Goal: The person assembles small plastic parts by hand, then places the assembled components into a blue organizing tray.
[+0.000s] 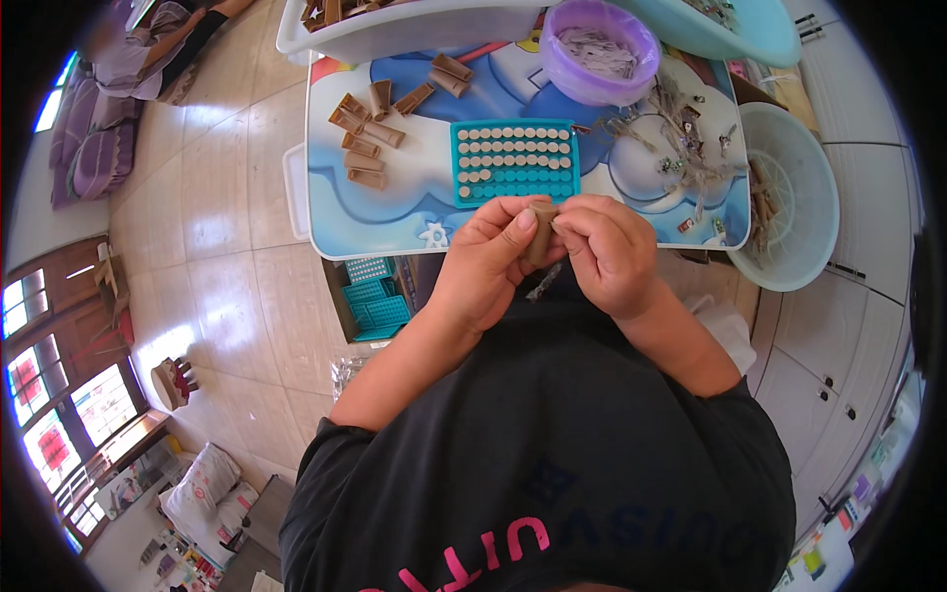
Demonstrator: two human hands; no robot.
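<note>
Over the table's near edge, my left hand point(483, 261) is closed around a small brown tube point(542, 233), its thumb pressed on the side. My right hand point(610, 255) pinches at the tube's upper right edge; anything small between those fingertips is hidden. Just beyond both hands lies a teal tray point(533, 191) with rows of round beige pieces, several slots in its front rows unfilled. A dark grey wispy strand point(545, 282) hangs below my hands. More brown tube-like pieces point(385, 133) lie loose at the table's left.
A purple lined bucket point(554, 87) of greyish strips stands at the back. Tangled strands with small shiny bits point(681, 148) cover the table's right. A white bin point(414, 32), a teal basin point(779, 44) and a pale round tub point(824, 217) border the table. Teal trays point(377, 306) sit in a box below left.
</note>
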